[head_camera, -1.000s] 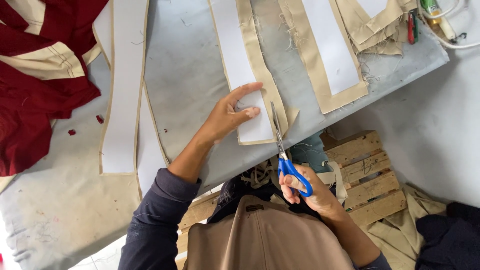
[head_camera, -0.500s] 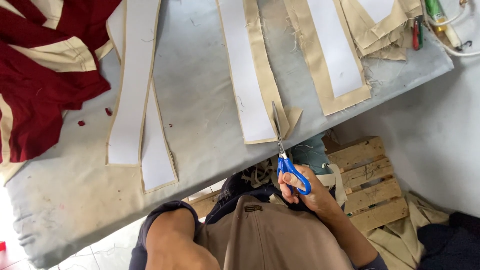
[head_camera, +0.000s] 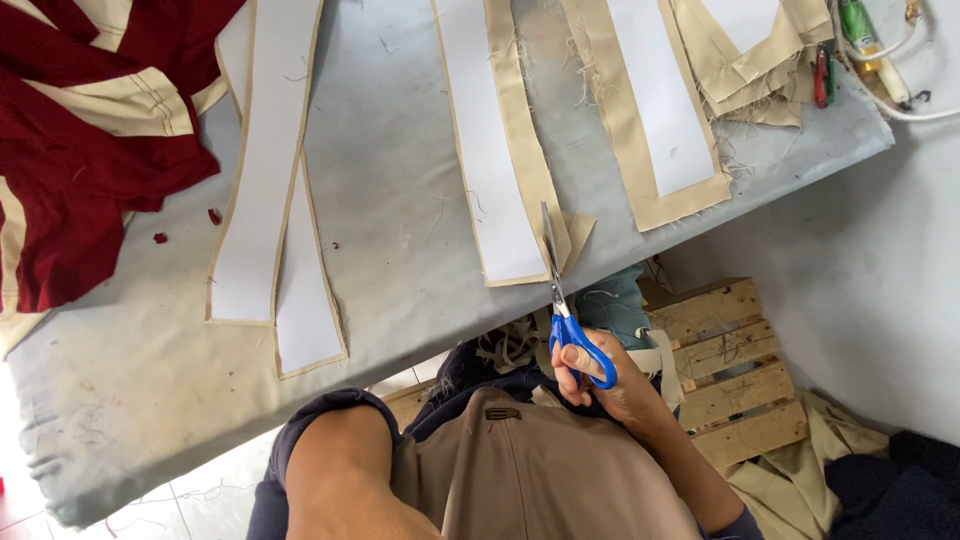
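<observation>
1. The grey surface (head_camera: 400, 200) carries everything; I take the blue-handled scissors (head_camera: 565, 300) as my landmark.
2. Up and far to the left of the scissors lies a heap of dark red cloth (head_camera: 80, 150) with cream bands.
3. I count four long strips of tan cloth backed with white on the surface: two overlapping ones (head_camera: 262, 180) well left of the scissors, one (head_camera: 500, 150) touching the blades, and one (head_camera: 655, 110) to the right. A pile of tan pieces (head_camera: 750, 55) lies farther up and right.
4. The strip at the blades runs lengthwise away from me, up from the scissors; its near end sits at the surface's edge, and the blades point along that same axis.
5. My right hand (head_camera: 610, 385) is the nearer one: its grip is closed through the scissor handles, below the surface's edge.
6. My left hand is out of view; only the forearm (head_camera: 340, 470) shows, down and left of the scissors, touching nothing.
</observation>
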